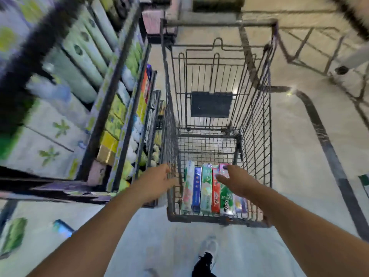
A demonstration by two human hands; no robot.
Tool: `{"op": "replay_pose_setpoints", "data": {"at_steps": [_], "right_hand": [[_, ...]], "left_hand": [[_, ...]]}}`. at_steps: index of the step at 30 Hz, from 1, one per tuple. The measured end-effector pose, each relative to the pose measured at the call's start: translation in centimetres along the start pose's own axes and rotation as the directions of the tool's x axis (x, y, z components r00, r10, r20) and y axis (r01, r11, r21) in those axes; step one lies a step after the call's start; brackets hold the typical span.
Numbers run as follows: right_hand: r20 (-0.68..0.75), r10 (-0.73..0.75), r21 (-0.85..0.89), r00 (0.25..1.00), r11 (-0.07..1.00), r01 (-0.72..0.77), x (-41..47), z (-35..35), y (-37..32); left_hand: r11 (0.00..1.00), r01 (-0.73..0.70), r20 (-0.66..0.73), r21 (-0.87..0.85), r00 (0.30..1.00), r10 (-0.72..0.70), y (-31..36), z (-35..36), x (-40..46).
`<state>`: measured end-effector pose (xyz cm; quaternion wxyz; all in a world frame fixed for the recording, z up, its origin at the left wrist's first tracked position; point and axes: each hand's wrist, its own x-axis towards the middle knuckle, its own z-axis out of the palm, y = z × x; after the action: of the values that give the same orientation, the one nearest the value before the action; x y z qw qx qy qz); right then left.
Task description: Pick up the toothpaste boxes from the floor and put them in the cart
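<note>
A grey wire shopping cart (257,108) stands in front of me. Several toothpaste boxes (205,188) lie side by side on its near end: pale, blue, green, red and more. My right hand (238,181) hovers over the right-hand boxes with fingers spread, holding nothing. My left hand (157,180) reaches to the cart's left wall, fingers apart, touching or nearly touching the wire. A blue box (61,228) lies on the floor at lower left.
Store shelving (117,100) packed with boxed goods runs close along the cart's left side. A green pack (14,235) lies at the far lower left. My shoe (205,260) shows below the cart. Open tiled floor (299,156) lies to the right.
</note>
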<state>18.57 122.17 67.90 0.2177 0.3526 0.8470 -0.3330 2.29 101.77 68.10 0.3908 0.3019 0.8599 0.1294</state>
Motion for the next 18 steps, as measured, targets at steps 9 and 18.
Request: {"op": "replay_pose_setpoints", "data": {"at_steps": [9, 18], "right_hand": [[0.043, -0.433, -0.403, 0.901, 0.817, 0.412, -9.3, 0.2, -17.4], [0.242, -0.809, -0.468, 0.536, 0.387, 0.795, -24.2, 16.8, -39.6]], "left_hand": [[0.995, 0.06, -0.206, -0.082, 0.976, -0.076, -10.2, -8.2, -19.9], [0.902, 0.401, -0.427, -0.158, 0.796, -0.428, -30.2, -6.5, -46.1]]}}
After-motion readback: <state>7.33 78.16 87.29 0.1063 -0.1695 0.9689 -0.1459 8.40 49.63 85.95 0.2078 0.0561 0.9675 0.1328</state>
